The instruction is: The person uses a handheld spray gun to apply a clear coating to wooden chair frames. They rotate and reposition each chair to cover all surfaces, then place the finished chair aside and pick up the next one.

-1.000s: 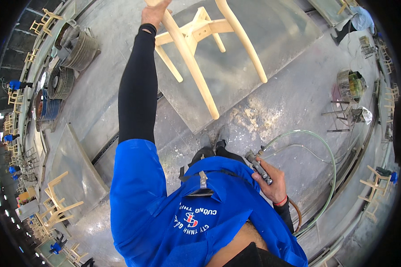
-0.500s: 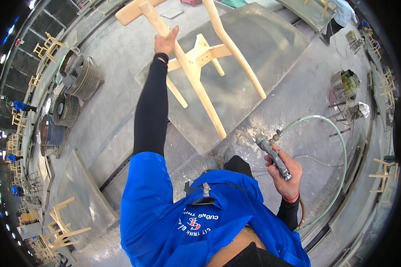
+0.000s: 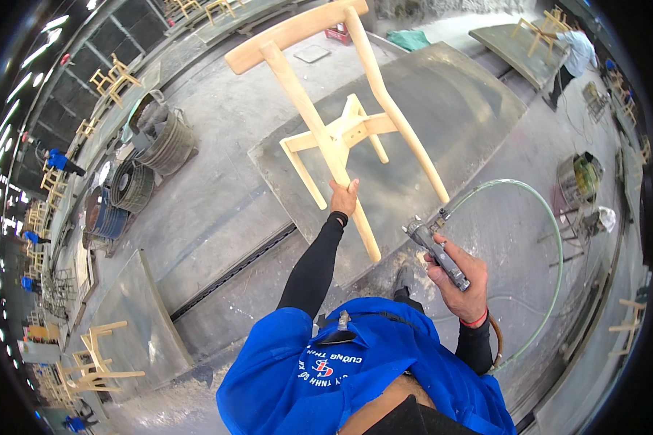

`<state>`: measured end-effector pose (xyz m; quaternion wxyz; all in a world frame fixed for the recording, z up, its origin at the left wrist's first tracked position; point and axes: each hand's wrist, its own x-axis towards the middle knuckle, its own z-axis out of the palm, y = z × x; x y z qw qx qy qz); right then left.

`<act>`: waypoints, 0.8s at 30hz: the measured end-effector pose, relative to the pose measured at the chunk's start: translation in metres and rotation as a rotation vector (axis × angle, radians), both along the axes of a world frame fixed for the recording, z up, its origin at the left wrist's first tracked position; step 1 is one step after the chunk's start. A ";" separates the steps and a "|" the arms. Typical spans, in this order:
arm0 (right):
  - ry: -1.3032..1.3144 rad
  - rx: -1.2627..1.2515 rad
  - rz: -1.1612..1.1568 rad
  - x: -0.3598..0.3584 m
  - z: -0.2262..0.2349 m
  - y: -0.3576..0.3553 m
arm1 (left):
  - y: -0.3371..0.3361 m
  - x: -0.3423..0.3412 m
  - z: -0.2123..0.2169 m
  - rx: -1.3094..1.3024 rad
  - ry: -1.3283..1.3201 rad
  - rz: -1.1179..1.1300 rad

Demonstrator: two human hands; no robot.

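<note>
bare wooden chair frame held up, air tool waiting in the other hand

seen from above, a person in a blue jacket stands on a grey concrete workshop floor. the left hand (image 3: 343, 198), just above centre, has its fingers wrapped round one long leg of a pale wooden chair frame (image 3: 339, 134), which is lifted and tilted over a large grey work slab (image 3: 457, 109) toward twelve o'clock, its curved back rail uppermost. the right hand (image 3: 463, 284), at about four o'clock from centre, is closed round a grey air tool (image 3: 434, 249) with its nozzle aimed toward the chair but apart from it; a pale green hose (image 3: 551, 239) loops away at three o'clock.

the wood looks raw and uncoated, so finishing seems barely begun, though any fine change to its surface is too small to judge. more unfinished chairs (image 3: 94, 359) stand at eight o'clock, and stacked drums (image 3: 134, 181) at ten.
</note>
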<state>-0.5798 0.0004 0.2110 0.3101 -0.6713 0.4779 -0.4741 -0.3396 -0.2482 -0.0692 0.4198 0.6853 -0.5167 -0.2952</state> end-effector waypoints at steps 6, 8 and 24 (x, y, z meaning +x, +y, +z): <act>-0.070 -0.266 0.081 -0.013 0.034 -0.008 | 0.003 -0.002 0.009 0.126 0.040 -0.010; -0.055 -0.318 0.113 -0.014 0.044 -0.017 | -0.001 -0.002 0.009 0.116 0.021 -0.032; -0.004 -0.393 0.268 0.052 0.073 -0.057 | -0.044 0.011 -0.095 -0.106 -0.118 -0.277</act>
